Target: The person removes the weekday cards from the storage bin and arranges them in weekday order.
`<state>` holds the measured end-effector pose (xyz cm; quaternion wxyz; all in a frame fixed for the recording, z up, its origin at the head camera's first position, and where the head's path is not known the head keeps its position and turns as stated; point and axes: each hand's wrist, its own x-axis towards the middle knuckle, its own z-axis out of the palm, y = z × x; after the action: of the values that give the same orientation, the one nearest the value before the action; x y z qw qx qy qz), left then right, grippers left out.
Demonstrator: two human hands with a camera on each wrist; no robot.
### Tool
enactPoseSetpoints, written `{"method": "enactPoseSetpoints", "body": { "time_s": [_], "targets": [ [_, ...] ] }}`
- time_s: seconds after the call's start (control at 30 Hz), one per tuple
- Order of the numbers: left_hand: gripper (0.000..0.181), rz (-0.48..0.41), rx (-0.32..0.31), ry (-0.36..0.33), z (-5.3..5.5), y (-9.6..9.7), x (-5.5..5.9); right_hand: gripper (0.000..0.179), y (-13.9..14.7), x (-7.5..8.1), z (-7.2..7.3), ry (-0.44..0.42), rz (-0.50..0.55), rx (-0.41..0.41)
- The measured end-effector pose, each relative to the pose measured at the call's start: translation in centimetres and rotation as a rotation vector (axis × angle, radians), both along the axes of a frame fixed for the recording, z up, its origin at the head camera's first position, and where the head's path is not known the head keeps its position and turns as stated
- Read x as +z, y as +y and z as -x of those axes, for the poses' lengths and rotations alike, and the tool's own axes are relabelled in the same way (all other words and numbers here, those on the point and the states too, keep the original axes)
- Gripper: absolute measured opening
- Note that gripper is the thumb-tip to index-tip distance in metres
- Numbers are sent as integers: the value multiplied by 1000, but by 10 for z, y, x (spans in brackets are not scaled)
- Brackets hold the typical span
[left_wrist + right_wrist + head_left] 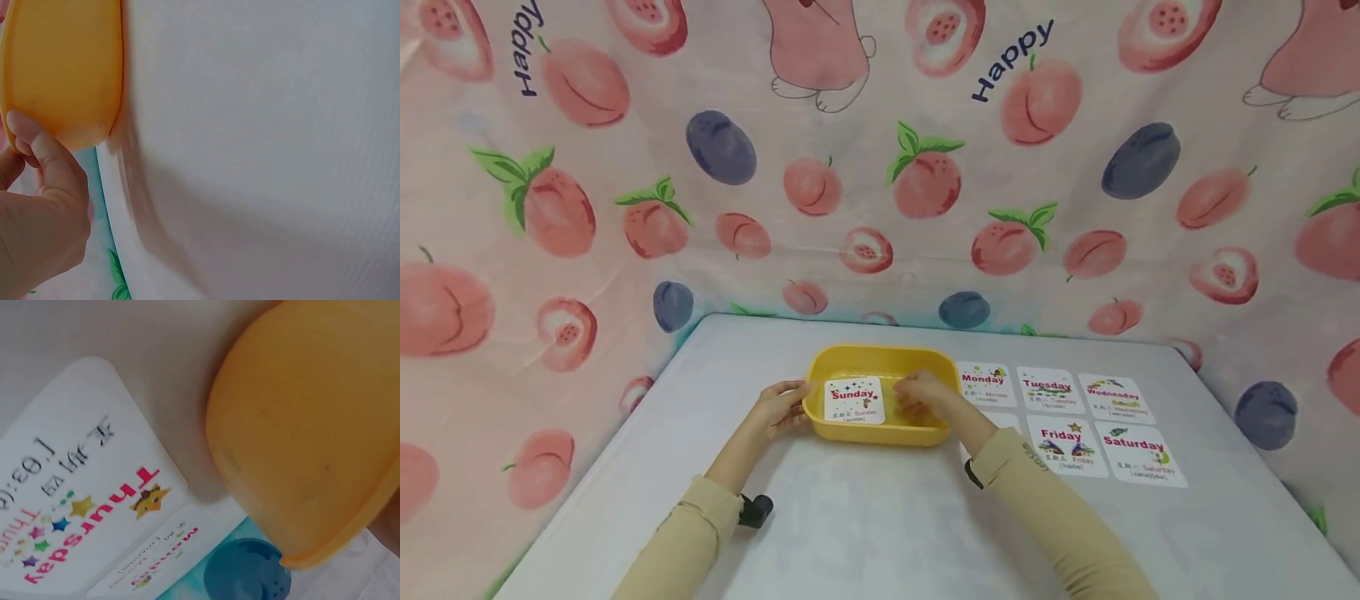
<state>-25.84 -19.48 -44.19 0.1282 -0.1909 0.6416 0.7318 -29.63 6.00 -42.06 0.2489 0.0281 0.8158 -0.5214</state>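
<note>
A yellow plastic basin [880,435] stands on the table, and inside it lies a white Sunday card [854,401]. At the basin's left end, my left hand [780,407] pinches the rim between thumb and fingers; the left wrist view shows the thumb [28,128] on the outer wall. My right hand [928,395] reaches over the right rim into the basin, fingers loosely bent downward beside the Sunday card, with nothing visible in them. In the right wrist view, the basin wall [300,431] hides most of that hand.
Right of the basin, day cards lie in two rows: Monday [985,383], Tuesday [1049,390], Wednesday [1117,398], Friday [1067,446] and Saturday [1140,453]. A Thursday card [87,494] lies partly under the right forearm. A peach-print cloth [865,208] hangs behind the table.
</note>
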Motion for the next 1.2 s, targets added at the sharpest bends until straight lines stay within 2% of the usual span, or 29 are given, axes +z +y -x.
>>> {"method": "enactPoseSetpoints", "body": {
  "time_s": [0.13,0.23,0.43,0.5,0.7,0.83,0.93,1.03,1.13,1.2],
  "targets": [
    [43,-2,3,-3,0,2,-1,33,-4,-3,-1,-56,37,-75],
    [42,-1,4,4,1,1,0,38,-6,-2,-1,-126,110,-147],
    [42,8,-9,6,0,2,1,30,-15,-3,-6,-188,259,-203],
    [40,13,-7,4,-1,2,2,29,-21,-5,-8,-190,259,-228],
    [43,15,1,6,-3,3,3,43,-42,-5,-13,-159,234,-275],
    [44,14,3,3,-4,3,3,30,-49,-8,-14,-135,271,-368],
    [44,9,2,0,-4,3,3,21,-50,-13,-14,-97,319,-396],
    [44,6,6,-4,-3,4,3,32,-50,-18,-13,-48,327,-361],
    [44,4,9,-2,-3,4,3,44,-52,-20,-12,12,269,-323],
    [43,4,14,-1,-2,4,3,46,-54,-22,-12,69,215,-303]
  ]
}}
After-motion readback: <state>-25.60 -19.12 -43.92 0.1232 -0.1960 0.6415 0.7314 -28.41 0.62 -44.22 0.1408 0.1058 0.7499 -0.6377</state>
